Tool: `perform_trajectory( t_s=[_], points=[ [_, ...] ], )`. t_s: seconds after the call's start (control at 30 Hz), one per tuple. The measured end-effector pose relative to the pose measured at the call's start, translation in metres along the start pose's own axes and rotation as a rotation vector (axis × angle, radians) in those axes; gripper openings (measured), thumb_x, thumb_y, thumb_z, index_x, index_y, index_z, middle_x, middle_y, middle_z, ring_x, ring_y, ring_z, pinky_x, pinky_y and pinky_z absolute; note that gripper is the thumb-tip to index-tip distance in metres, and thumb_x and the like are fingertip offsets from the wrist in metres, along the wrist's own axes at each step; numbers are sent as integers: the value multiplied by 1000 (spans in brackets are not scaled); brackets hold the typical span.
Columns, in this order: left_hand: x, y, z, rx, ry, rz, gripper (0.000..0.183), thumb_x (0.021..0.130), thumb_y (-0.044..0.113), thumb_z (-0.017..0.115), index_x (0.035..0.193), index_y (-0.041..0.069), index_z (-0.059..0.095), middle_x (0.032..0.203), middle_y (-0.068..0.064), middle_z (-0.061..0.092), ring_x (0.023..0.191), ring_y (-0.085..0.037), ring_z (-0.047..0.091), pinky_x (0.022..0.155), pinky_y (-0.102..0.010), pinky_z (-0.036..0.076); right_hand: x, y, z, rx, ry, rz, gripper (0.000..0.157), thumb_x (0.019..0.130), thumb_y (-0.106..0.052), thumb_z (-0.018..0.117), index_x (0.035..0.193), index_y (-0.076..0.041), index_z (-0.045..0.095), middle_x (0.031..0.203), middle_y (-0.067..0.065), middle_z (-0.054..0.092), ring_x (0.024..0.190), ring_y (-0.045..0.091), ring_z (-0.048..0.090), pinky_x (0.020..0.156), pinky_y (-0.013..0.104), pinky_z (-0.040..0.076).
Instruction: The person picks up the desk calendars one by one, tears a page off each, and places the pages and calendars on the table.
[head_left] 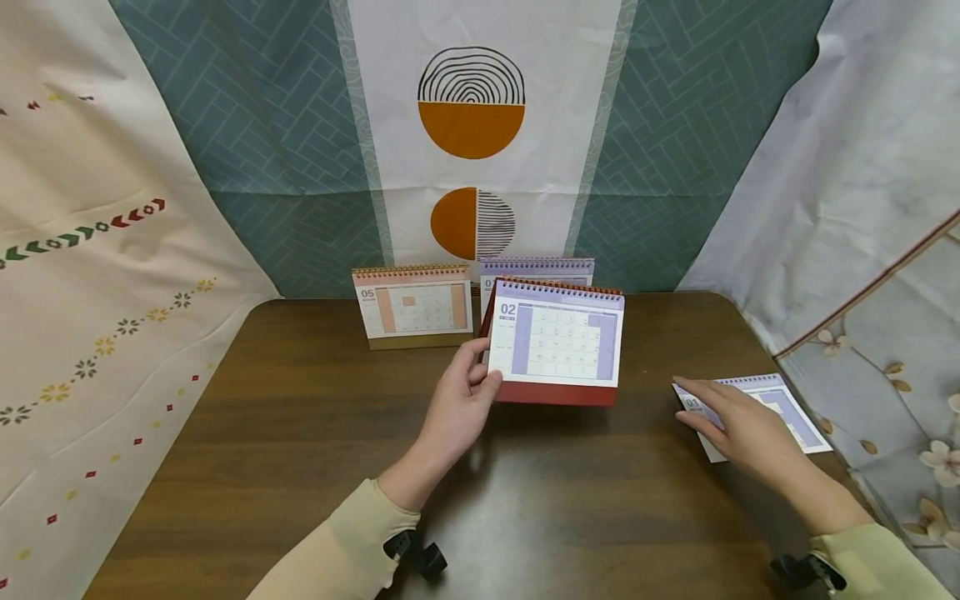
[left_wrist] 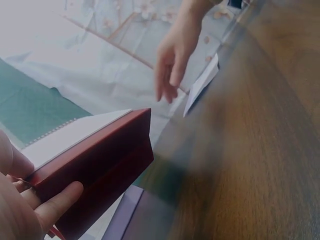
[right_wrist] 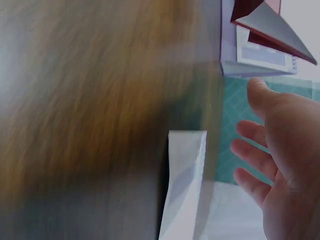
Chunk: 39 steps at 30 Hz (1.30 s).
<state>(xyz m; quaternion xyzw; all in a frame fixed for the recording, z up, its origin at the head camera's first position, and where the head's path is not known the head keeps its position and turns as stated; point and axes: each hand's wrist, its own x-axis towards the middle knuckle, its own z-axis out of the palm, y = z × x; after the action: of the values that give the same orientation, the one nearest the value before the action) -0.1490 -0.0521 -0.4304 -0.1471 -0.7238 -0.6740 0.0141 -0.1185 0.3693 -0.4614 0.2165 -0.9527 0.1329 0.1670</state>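
My left hand [head_left: 455, 404] grips a red desk calendar [head_left: 566, 333] by its left edge, thumb in front. Its front page shows "02" in lavender, and spiral rings run along the top. The red base [left_wrist: 95, 150] is tilted up off the table in the left wrist view. On the right, my right hand [head_left: 753, 433] hovers over a loose calendar sheet [head_left: 806, 421] marked "01", its fingers extended and apart. In the right wrist view the sheet [right_wrist: 186, 175] lies slightly curled below that hand [right_wrist: 290, 145], whose fingers hold nothing.
A peach desk calendar [head_left: 416, 304] showing "05" stands at the table's back edge. Beside it stands a lavender calendar [head_left: 536, 265], mostly hidden behind the red one. Patterned cloths [head_left: 720, 125] hang behind and at both sides of the brown wooden table [head_left: 300, 467].
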Motion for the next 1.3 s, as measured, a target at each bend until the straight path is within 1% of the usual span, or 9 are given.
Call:
perform_trajectory(
  t_s=[0.1, 0.27, 0.4, 0.5, 0.57, 0.7, 0.8, 1.0, 1.3],
  points=[
    [-3, -1, 2, 17, -6, -15, 44, 110, -4, 60, 152, 5, 53, 123, -18, 79, 86, -21, 65, 59, -27, 35, 6, -11, 4, 55, -9, 36, 59, 98, -23, 86, 151, -7, 64, 138, 22, 72, 124, 48, 67, 93, 68, 54],
    [-6, -8, 7, 15, -21, -33, 44, 110, -4, 60, 153, 7, 53, 126, -18, 78, 98, -22, 72, 74, -27, 50, 15, -31, 13, 162, -15, 120, 59, 103, -25, 82, 155, -7, 61, 140, 21, 71, 126, 46, 67, 94, 68, 53],
    [-3, -8, 10, 6, -36, -29, 45, 111, -3, 59, 154, 7, 53, 128, -18, 77, 106, -24, 74, 82, -29, 53, 28, -44, 14, 306, -27, 213, 56, 108, -24, 76, 156, -2, 59, 137, 21, 72, 122, 40, 71, 98, 57, 56],
    [-2, -8, 12, 15, -41, -25, 44, 111, -2, 59, 154, 7, 53, 129, -18, 77, 105, -24, 74, 81, -29, 53, 35, -50, 15, 502, -79, 309, 52, 113, -24, 68, 157, 2, 57, 137, 24, 72, 115, 37, 75, 93, 39, 62],
    [-1, -8, 14, 23, -44, -24, 44, 111, -2, 59, 153, 7, 54, 128, -18, 78, 102, -22, 74, 78, -29, 52, 39, -53, 16, 659, -114, 377, 51, 115, -23, 63, 158, 4, 54, 141, 27, 69, 114, 32, 76, 90, 33, 63],
    [1, -9, 17, 35, -50, -21, 44, 111, -2, 59, 153, 7, 54, 126, -17, 78, 95, -20, 71, 73, -28, 49, 43, -58, 17, 972, -160, 470, 54, 117, -23, 59, 159, 8, 48, 151, 33, 58, 115, 18, 74, 92, 38, 64],
    [4, -9, 19, 39, -52, -19, 44, 111, -1, 60, 154, 7, 54, 125, -17, 78, 94, -20, 70, 72, -28, 49, 45, -60, 15, 1099, -184, 505, 58, 117, -27, 60, 161, 8, 45, 156, 31, 52, 120, 10, 70, 97, 40, 62],
    [8, -11, 25, 43, -54, -5, 42, 111, -1, 59, 152, 7, 55, 125, -17, 79, 98, -19, 73, 78, -28, 53, 49, -64, 14, 1124, -163, 535, 53, 117, -21, 60, 157, 10, 44, 146, 27, 61, 115, 11, 71, 95, 36, 62],
    [11, -19, 39, 103, -66, 12, 44, 113, 0, 57, 155, 10, 51, 128, -13, 78, 103, -16, 73, 85, -30, 55, 46, -70, 15, 981, -106, 579, 46, 113, -11, 64, 147, 11, 43, 140, 32, 66, 104, 7, 70, 90, 29, 62]
  ],
)
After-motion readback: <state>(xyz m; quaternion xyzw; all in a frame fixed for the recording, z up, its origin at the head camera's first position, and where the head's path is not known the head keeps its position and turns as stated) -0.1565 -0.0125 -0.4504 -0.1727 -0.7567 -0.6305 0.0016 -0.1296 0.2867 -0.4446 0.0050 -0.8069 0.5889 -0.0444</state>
